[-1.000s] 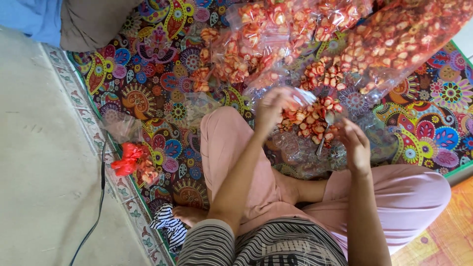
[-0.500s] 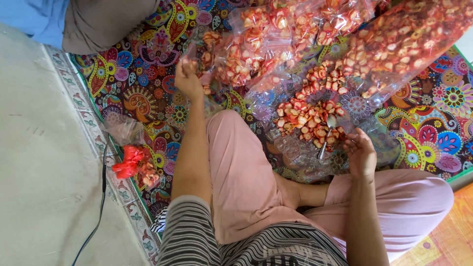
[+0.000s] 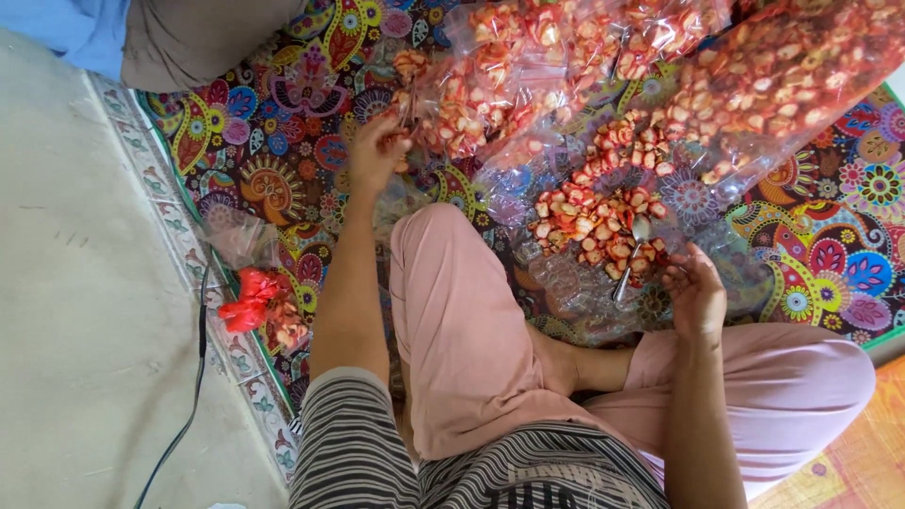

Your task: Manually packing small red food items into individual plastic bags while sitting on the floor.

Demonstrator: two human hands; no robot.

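I sit cross-legged on a many-coloured patterned mat point(image 3: 283, 141). My left hand point(image 3: 375, 155) reaches forward and its fingers pinch a small clear bag filled with red-orange snack pieces point(image 3: 451, 127), at the edge of a heap of such bags point(image 3: 528, 47). My right hand point(image 3: 695, 292) rests palm up and loosely curled, holding nothing. Just left of it lies a metal spoon point(image 3: 630, 259) on a loose pile of the red-orange pieces point(image 3: 594, 212). That pile is spread on crinkled clear plastic point(image 3: 566, 292) in front of my knee.
A large clear bag of the same pieces point(image 3: 792, 85) lies at the upper right. Another person's clothed leg point(image 3: 189, 38) shows at the top left. A red plastic bundle point(image 3: 247, 303) and empty clear bags point(image 3: 236, 236) lie by the mat's edge, with a black cable point(image 3: 193, 396) on the pale floor.
My left hand has swung from the loose pile in front of me out to the left, to the heap of filled bags. My right hand has stayed beside the spoon.
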